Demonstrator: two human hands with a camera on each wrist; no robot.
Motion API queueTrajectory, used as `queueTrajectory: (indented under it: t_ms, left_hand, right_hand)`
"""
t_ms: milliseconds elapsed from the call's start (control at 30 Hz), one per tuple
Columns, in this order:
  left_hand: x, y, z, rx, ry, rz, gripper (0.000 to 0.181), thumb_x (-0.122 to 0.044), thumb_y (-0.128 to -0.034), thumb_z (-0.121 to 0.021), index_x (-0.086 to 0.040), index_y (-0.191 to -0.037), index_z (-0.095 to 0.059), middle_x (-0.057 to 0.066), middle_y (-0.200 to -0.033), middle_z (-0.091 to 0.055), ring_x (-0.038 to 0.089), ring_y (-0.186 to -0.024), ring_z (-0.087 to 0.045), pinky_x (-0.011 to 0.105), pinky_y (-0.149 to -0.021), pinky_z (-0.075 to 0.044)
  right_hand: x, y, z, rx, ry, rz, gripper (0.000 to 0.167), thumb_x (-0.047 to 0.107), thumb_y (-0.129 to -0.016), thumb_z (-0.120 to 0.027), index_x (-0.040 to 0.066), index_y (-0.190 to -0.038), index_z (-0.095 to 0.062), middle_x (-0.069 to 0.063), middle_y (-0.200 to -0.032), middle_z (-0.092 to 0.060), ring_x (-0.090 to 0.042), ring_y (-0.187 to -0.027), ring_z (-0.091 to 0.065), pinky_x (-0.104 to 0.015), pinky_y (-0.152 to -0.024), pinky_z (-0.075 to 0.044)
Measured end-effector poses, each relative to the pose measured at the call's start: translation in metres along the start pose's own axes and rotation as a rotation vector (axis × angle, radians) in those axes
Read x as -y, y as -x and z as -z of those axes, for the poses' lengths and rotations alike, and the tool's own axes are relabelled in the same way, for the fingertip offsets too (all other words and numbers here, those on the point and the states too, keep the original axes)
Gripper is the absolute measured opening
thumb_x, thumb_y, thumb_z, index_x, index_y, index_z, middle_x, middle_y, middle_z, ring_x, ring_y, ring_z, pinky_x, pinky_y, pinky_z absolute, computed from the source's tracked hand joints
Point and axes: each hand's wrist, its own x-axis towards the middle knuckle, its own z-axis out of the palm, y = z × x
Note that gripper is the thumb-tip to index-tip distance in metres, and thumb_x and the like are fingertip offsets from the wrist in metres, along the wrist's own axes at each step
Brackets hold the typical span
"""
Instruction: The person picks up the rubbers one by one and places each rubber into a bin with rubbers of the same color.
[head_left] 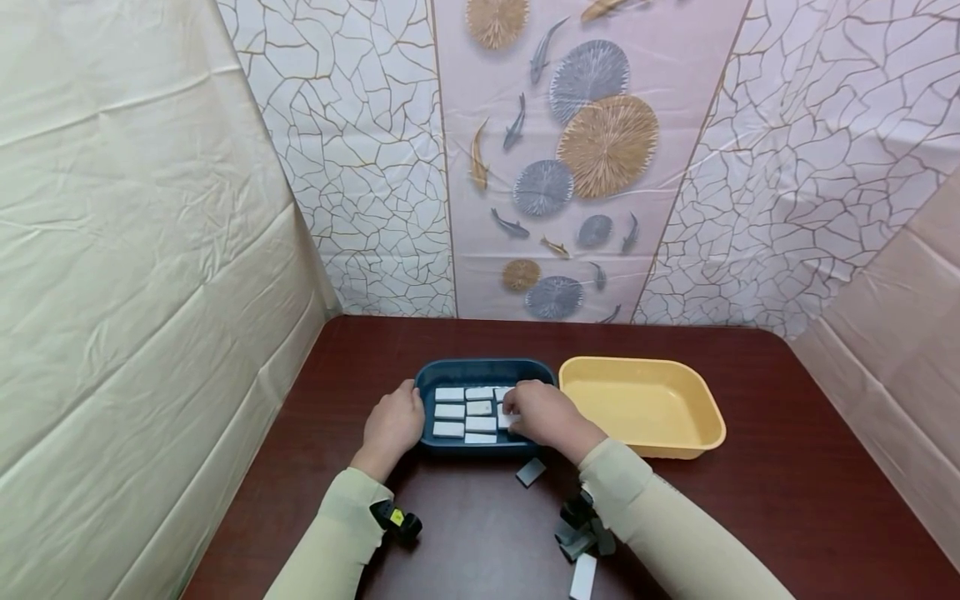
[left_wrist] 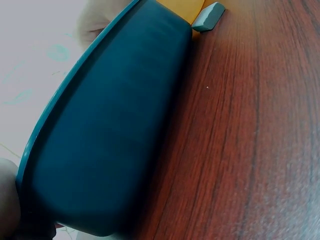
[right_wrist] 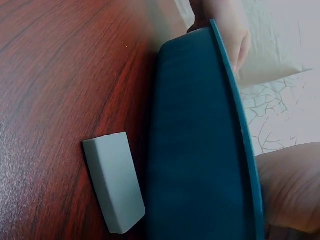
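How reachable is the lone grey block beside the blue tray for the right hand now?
Probably yes: nothing covers the grey block on the table, and the right hand is close by, over the blue tray. It looks busy with a white block.

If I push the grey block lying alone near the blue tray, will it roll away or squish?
The grey block probably won't roll, because it lies on a flat side and has straight edges. Squishing seems unlikely too: its flat faces and crisp corners look stiff. It may slide, as the table looks smooth and shiny.
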Motion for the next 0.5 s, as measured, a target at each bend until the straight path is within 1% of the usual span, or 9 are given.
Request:
queueTrajectory:
  t_ms: [167, 367, 500]
  left_hand:
    - [-0.0004, 0.0006, 0.0003, 0.0, 0.004, -0.005, 0.041, -0.025, -0.118, -0.046, 0.0, -0.146, -0.062, 0.022, -0.124, -0.075, 0.039, -0.104, -0.074, 0.058, -0.089, -0.06]
    - [-0.0001, 0.0005, -0.0005, 0.0, 0.003, -0.001, 0.042, -0.026, -0.1183, -0.045, 0.0, -0.147, -0.062, 0.021, -0.124, -0.075, 0.038, -0.103, -0.075, 0.058, -0.089, -0.061]
    - [0.0004, 0.0003, -0.0009, -0.001, 0.002, 0.001, 0.042, -0.026, -0.1183, -0.045, 0.0, -0.147, -0.062, 0.021, -0.125, -0.075, 0.038, -0.102, -0.074, 0.058, -0.09, -0.061]
  right_hand:
    - [0.0009, -0.0024, -0.0012, 0.013, -0.004, -0.015, 0.019, 0.019, -0.092, -0.093, 0.013, -0.108, -0.085, -0.003, -0.105, -0.079, -0.018, -0.092, -0.069, -0.04, -0.087, -0.062]
    - [-0.0008, -0.0055, -0.0047, 0.04, -0.007, -0.056, 0.019, 0.018, -0.094, -0.091, 0.014, -0.112, -0.085, -0.004, -0.11, -0.08, -0.019, -0.095, -0.067, -0.042, -0.093, -0.061]
    - [-0.0019, -0.0068, -0.0062, 0.041, -0.008, -0.064, 0.018, 0.017, -0.094, -0.09, 0.014, -0.112, -0.085, -0.004, -0.112, -0.08, -0.02, -0.096, -0.067, -0.043, -0.094, -0.061]
